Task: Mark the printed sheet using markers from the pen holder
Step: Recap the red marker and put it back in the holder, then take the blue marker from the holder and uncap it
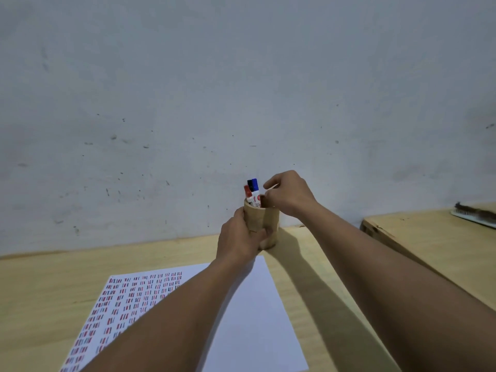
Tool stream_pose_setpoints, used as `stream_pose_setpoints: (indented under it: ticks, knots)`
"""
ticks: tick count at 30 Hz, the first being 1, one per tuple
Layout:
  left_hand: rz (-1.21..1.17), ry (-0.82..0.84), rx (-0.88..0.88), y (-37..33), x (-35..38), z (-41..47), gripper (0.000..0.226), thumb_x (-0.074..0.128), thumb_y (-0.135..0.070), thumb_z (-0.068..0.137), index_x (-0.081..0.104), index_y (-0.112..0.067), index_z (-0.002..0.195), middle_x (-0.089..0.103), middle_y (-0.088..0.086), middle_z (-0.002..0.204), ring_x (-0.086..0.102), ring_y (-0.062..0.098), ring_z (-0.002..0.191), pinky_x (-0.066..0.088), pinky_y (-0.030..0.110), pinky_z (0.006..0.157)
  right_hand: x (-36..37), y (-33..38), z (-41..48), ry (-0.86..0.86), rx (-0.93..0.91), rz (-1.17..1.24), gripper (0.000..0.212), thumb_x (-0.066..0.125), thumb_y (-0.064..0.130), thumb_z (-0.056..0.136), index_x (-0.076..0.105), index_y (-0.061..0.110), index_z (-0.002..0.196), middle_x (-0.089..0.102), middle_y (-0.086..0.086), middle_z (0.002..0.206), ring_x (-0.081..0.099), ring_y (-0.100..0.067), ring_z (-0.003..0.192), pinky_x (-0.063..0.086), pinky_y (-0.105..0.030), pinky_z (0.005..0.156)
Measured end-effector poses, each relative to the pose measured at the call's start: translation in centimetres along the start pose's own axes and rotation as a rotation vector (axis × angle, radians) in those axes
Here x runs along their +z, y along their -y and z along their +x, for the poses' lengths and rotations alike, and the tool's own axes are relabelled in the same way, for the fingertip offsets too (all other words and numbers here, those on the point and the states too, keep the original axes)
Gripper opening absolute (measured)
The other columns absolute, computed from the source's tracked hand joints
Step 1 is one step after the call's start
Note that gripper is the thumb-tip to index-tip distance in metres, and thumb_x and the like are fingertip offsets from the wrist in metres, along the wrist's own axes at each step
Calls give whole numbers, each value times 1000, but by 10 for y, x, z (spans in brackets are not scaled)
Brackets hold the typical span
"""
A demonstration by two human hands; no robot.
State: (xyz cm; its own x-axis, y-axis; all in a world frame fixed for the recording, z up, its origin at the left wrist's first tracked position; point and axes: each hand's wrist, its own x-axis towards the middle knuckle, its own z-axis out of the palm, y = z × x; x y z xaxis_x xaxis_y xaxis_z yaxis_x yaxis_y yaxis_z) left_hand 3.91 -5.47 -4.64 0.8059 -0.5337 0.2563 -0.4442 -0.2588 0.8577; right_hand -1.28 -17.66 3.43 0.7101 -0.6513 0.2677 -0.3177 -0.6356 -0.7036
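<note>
A round wooden pen holder (261, 218) stands on the table near the wall. My left hand (239, 242) is wrapped around its left side and front. Three markers stick up out of it: a red-capped one (247, 191), a black-capped one (250, 185) and a blue-capped one (255, 183). My right hand (290, 197) hovers at the holder's right rim with its fingers curled beside the markers; whether it grips anything is unclear. The printed sheet (255, 318) lies in front of the holder, its left half covered with rows of small red and blue marks (128, 296), partly hidden by my left forearm.
The wooden table (40, 291) butts against a scuffed grey wall (241, 89). A second wooden surface (429, 245) stands to the right across a gap, with a white and dark brush-like object (475, 213) at its far edge.
</note>
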Motion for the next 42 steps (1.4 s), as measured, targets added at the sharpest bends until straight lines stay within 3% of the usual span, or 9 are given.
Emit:
stream_pose_setpoints:
  ticks: [3, 8, 13, 20, 22, 25, 28, 35, 42]
  knots:
    - [-26, -4, 18, 3, 2, 0, 51, 78, -24, 81, 55, -21, 127, 67, -6, 116, 64, 15, 100, 44, 12, 61, 4, -5, 9, 3, -14, -57, 29, 71, 12, 84, 74, 16, 113, 71, -4, 107, 64, -18, 87, 48, -26, 61]
    - [-37, -14, 31, 8, 4, 3, 51, 79, -28, 80, 57, -23, 126, 69, -7, 113, 66, 13, 100, 47, 15, 66, 8, -5, 20, 71, -35, -46, 26, 80, 16, 81, 77, 14, 107, 71, -4, 103, 64, -21, 94, 47, -28, 72]
    - [-26, -19, 48, 12, 5, 7, 52, 80, -31, 79, 58, -24, 125, 70, -8, 112, 67, 13, 101, 54, 25, 79, 14, -7, 24, 74, -35, -106, 11, 82, 17, 77, 80, 20, 88, 71, 3, 87, 67, -18, 88, 58, -34, 75]
    - [-30, -27, 54, 15, 6, 7, 52, 80, -31, 79, 58, -23, 126, 70, -7, 112, 67, 13, 101, 57, 30, 85, 18, -10, 22, 25, -3, -43, 9, 75, 12, 81, 74, 16, 73, 71, 0, 74, 68, -21, 76, 59, -38, 72]
    - [-31, -32, 56, 15, 6, 7, 53, 80, -30, 80, 58, -23, 126, 70, -6, 113, 67, 14, 102, 57, 31, 86, 19, -11, 23, 11, -1, -34, 9, 72, 12, 83, 76, 9, 76, 73, -4, 76, 71, -22, 77, 60, -40, 71]
    - [-18, -34, 53, 15, 7, 8, 52, 79, -29, 81, 58, -22, 128, 70, -6, 115, 67, 15, 103, 56, 29, 85, 18, -10, 21, 49, -33, -42, 4, 73, 15, 86, 77, 14, 87, 66, 6, 76, 64, -14, 74, 49, -27, 58]
    - [-13, -30, 45, 13, 6, 8, 53, 80, -30, 81, 57, -23, 128, 70, -6, 115, 67, 15, 104, 57, 31, 86, 19, -12, 22, 67, -45, -24, 14, 74, 14, 85, 80, 15, 98, 68, 4, 85, 64, -14, 80, 47, -24, 61]
    - [-6, -23, 44, 13, 5, 8, 55, 80, -34, 79, 57, -24, 128, 70, -8, 114, 66, 14, 103, 57, 32, 87, 20, -17, 24, 92, -61, 44, 12, 73, 16, 85, 78, 24, 92, 73, 0, 91, 68, -18, 83, 53, -29, 69]
    - [-15, -9, 40, 11, 3, 6, 53, 81, -32, 78, 58, -26, 125, 69, -12, 108, 66, 11, 100, 56, 29, 85, 21, -17, 21, 70, -34, 190, 6, 74, 18, 86, 74, 12, 88, 65, 0, 68, 58, -12, 59, 45, -26, 60]
